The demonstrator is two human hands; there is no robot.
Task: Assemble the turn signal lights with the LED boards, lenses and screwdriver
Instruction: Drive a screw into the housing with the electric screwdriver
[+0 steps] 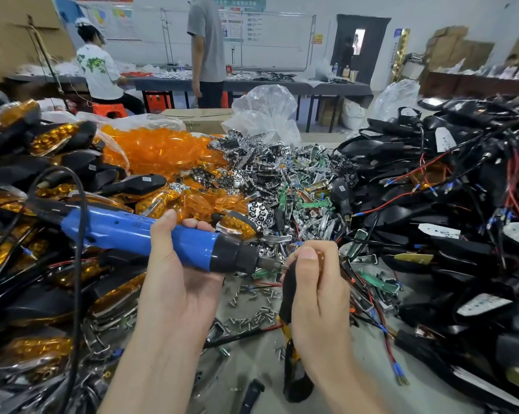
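My left hand (174,264) grips a blue electric screwdriver (139,234) by its barrel, its black nose pointing right. The bit tip meets the top of a black turn signal housing (288,294) that my right hand (318,288) holds upright, fingers curled round it; an amber edge shows by my fingers. The housing's stem and red and black wires hang below my right hand. Loose screws (252,315) lie on the table between my wrists. An assembled amber-lens light (237,224) lies just behind the screwdriver's nose.
Finished amber lights (43,138) pile up at left, loose orange lenses (162,150) at back, chrome reflectors and green LED boards (297,186) in the middle, black housings with wires (446,204) at right. The screwdriver's black cable (79,264) loops down left. Two people are at far tables.
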